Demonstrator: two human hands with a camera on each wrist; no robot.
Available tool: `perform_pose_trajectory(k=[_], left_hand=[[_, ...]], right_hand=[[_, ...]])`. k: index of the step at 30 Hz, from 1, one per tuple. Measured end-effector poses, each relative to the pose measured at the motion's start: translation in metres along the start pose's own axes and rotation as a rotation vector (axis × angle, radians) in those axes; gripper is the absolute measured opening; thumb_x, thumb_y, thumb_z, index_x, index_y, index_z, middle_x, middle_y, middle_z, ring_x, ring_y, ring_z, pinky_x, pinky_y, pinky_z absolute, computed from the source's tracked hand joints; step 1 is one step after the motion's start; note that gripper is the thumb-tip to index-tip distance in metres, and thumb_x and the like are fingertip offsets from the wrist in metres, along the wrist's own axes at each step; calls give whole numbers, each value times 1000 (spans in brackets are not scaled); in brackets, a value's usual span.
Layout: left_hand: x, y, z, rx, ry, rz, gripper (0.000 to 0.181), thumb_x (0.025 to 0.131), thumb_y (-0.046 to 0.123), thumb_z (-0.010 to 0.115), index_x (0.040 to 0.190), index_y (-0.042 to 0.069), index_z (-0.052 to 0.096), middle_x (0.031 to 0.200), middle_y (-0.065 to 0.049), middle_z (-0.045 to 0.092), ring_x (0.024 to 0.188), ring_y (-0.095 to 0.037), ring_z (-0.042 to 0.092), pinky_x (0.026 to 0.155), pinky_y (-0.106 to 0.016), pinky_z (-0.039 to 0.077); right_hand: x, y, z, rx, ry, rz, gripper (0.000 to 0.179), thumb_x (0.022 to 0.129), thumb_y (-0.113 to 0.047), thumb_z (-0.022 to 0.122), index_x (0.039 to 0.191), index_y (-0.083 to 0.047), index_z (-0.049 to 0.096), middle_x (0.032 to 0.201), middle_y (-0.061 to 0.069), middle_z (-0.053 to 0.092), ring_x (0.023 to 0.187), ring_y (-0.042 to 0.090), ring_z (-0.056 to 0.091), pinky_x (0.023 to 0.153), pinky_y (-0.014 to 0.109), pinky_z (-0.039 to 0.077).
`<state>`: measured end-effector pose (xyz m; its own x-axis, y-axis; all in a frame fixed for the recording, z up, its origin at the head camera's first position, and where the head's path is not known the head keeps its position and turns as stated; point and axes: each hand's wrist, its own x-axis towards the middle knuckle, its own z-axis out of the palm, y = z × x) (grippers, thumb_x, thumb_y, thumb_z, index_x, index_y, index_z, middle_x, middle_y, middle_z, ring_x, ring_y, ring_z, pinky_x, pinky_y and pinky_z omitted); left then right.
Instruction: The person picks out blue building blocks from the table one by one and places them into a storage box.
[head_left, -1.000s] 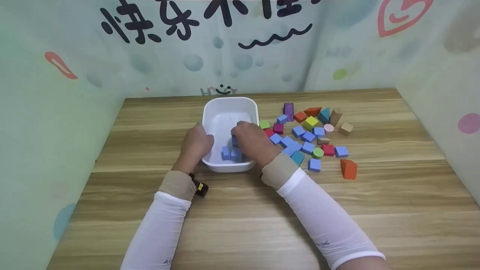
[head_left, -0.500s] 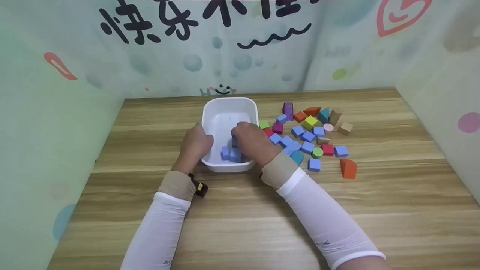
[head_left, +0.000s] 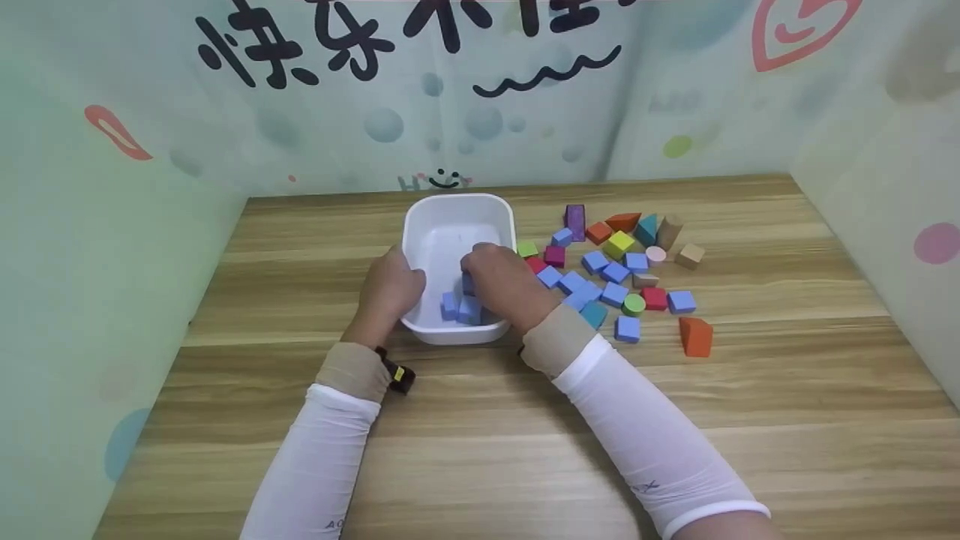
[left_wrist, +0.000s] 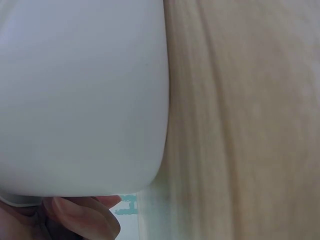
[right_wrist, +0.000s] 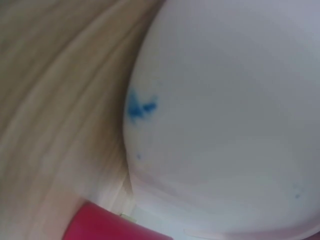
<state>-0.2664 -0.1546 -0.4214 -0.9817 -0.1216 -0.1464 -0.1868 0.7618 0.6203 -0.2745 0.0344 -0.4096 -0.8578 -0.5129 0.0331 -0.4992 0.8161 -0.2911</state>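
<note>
Curled on the left rim of a white rectangular plastic tub (head_left: pixel 456 338) is the left hand (head_left: pixel 391 289), while the right hand (head_left: pixel 508 283) bends inside, its grip hidden from me, beside near-end blue wooden-looking cubes (head_left: pixel 470 310), probably light, stiff, best pinched by opposite faces.

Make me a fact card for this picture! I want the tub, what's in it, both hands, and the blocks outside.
Container: white tub, on the wooden table
Inside: blue blocks
Left hand: grips the tub's left rim
Right hand: inside the tub, fingers hidden
Outside, right: loose blue blocks, yellow block, purple block, others
</note>
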Motion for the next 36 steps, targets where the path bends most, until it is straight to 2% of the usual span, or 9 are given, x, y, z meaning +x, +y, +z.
perform_pose_trajectory(k=[6, 13, 20, 25, 30, 36], left_hand=[[-1, 1, -1, -9, -15, -7, 58, 102, 13, 48, 156, -9, 41, 140, -30, 61, 118, -37, 67, 95, -47, 63], [-1, 0, 0, -40, -24, -18, 58, 103, 14, 48, 157, -5, 41, 140, -28, 61, 116, -36, 68, 92, -45, 64], [1, -1, -1, -22, -33, -8, 56, 103, 13, 47, 155, -7, 42, 140, -28, 60, 119, -36, 66, 95, -47, 63], [2, 0, -1, -23, -45, -24, 59, 104, 14, 47, 158, -6, 38, 142, -28, 59, 119, -36, 67, 94, -46, 64], [2, 2, -1, -26, -46, -32, 59, 105, 14, 47, 160, -5, 36, 143, -29, 59, 118, -37, 69, 90, -45, 65], [1, 4, -1, -39, -59, -60, 60, 106, 13, 46, 162, -5, 34, 143, -29, 59, 117, -37, 69, 89, -45, 66]], right_hand=[[1, 0, -2, 46, -24, 27, 29, 101, -10, 73, 130, -7, 76, 118, 13, 72, 102, 26, 70, 104, 44, 60], [0, -1, -5, 89, -32, 46, 31, 98, -9, 76, 130, -6, 75, 119, 13, 70, 103, 27, 70, 104, 46, 60], [0, -3, -12, 88, -23, 36, 28, 101, -2, 68, 128, -4, 75, 123, 16, 71, 100, 27, 69, 103, 42, 61], [-5, -5, -24, 100, 29, -13, 24, 99, -8, 73, 123, -3, 76, 119, 15, 73, 97, 25, 68, 101, 41, 61], [-12, -2, -42, 118, 131, -66, 28, 96, -16, 80, 120, -2, 78, 115, 15, 74, 100, 27, 70, 97, 40, 62], [-18, 11, -63, 147, 183, 31, 29, 97, -22, 81, 122, -8, 79, 118, 10, 75, 106, 25, 70, 98, 39, 62]])
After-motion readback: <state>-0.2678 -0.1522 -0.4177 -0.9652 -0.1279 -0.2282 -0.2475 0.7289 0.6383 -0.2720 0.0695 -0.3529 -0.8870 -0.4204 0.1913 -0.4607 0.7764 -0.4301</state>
